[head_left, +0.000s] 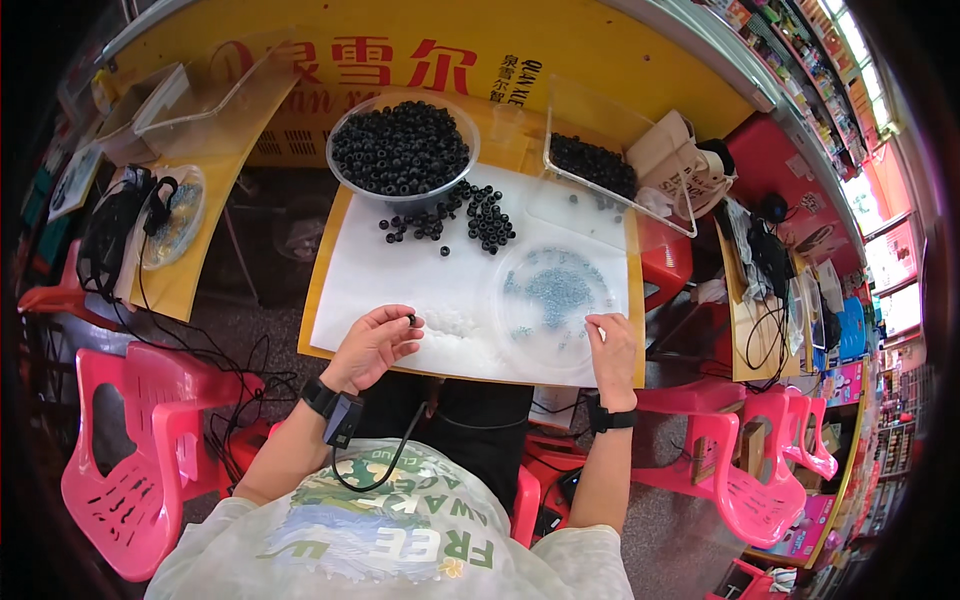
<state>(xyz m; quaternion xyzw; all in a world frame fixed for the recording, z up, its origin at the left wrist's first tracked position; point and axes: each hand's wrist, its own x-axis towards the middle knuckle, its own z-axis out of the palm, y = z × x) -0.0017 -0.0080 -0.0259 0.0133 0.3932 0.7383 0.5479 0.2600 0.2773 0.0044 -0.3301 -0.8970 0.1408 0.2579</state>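
Observation:
My left hand (377,343) hovers over the white sheet (400,280) on the small table and pinches a small black ring bead (411,320) between thumb and fingertips. My right hand (613,345) rests at the near right edge of a clear round lid (556,293) holding several tiny grey-blue parts; its fingertips pinch together, and I cannot see what is between them. A clear bowl (402,150) full of black ring beads stands at the far side, with loose black beads (470,218) spilled beside it.
A clear rectangular tray (600,165) with more black beads sits at the far right. Pink plastic chairs (140,440) stand left and right (760,470). A yellow side table (195,250) on the left carries cables and a round dish. Shelves of goods line the right.

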